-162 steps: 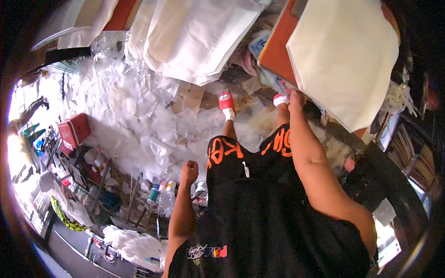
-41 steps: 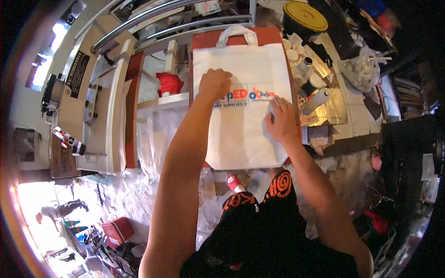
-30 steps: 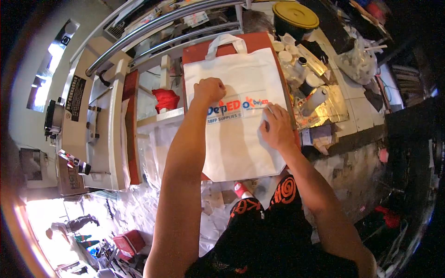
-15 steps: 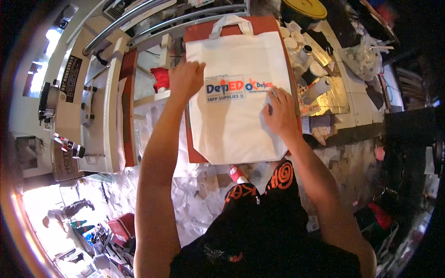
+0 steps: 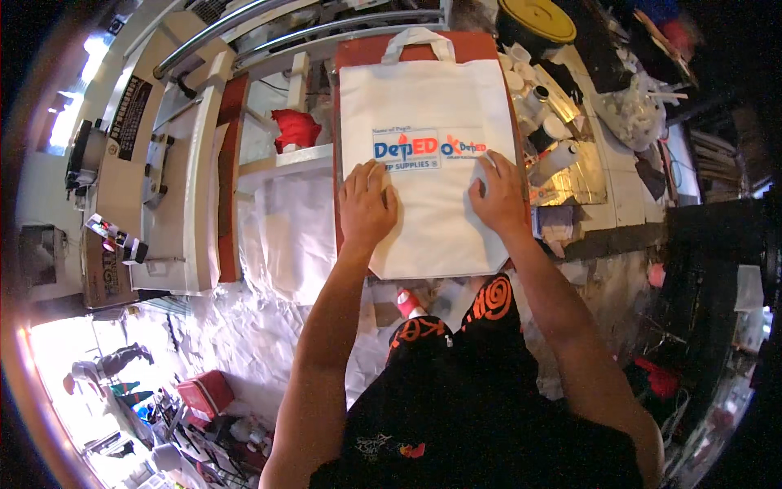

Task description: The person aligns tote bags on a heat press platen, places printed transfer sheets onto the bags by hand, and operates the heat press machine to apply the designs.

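A white cloth bag [image 5: 419, 236] with two handles at its top and a blue and red print lies flat on a red board [image 5: 354, 49]. My left hand [image 5: 368, 204] rests on the bag just below the left part of the print, fingers loosely bent and apart, holding nothing. My right hand [image 5: 497, 196] rests along the bag's right side, fingertips at the print's right end, fingers apart and thumb out, also holding nothing.
A machine with a white frame [image 5: 201, 179] stands left, beside a red cloth [image 5: 293, 130]. Jars, bottles [image 5: 555, 159] and a yellow-lidded tub [image 5: 538, 16] crowd the right. Sheets litter the floor [image 5: 269, 359]. A person [image 5: 110, 367] bends at the lower left, near a red cooler [image 5: 204, 395].
My left hand has moved from the bag's upper left down to below the print. My right hand stays at the right side. In the oldest view, my hands were down near my legs.
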`<state>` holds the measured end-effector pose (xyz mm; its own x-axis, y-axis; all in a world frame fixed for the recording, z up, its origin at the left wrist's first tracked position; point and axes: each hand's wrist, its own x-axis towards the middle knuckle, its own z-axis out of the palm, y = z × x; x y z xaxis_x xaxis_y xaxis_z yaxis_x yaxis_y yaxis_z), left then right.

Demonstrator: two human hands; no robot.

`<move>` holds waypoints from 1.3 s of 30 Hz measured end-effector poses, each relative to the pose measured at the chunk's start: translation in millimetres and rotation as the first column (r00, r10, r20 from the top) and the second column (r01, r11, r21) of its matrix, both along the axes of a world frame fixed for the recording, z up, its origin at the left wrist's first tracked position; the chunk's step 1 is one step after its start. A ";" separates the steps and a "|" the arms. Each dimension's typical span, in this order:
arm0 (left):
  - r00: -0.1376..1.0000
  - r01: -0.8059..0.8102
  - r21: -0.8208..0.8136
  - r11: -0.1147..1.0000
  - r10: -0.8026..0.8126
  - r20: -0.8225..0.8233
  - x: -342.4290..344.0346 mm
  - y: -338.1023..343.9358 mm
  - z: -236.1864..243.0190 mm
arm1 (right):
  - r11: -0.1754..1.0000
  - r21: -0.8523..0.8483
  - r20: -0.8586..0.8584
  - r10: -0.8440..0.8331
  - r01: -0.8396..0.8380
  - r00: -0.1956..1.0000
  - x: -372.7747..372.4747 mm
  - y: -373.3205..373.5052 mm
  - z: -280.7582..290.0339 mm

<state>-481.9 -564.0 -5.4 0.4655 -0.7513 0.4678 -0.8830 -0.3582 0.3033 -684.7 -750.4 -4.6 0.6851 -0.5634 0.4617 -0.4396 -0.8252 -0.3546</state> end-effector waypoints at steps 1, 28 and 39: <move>1.000 0.000 -0.014 1.000 0.000 0.012 1.1 1.0 -1.3 | 1.000 0.017 -0.012 -0.003 0.004 1.000 0.7 0.9 1.6; 0.901 -0.076 -0.195 0.978 -0.017 -0.433 60.4 83.0 38.1 | 0.999 -0.005 -0.098 0.035 -0.036 0.995 7.7 11.6 21.7; 0.746 -0.659 -0.260 0.706 0.658 -0.106 203.1 345.2 151.9 | 0.990 -0.140 -0.033 -0.001 -0.003 0.999 -0.8 16.6 11.2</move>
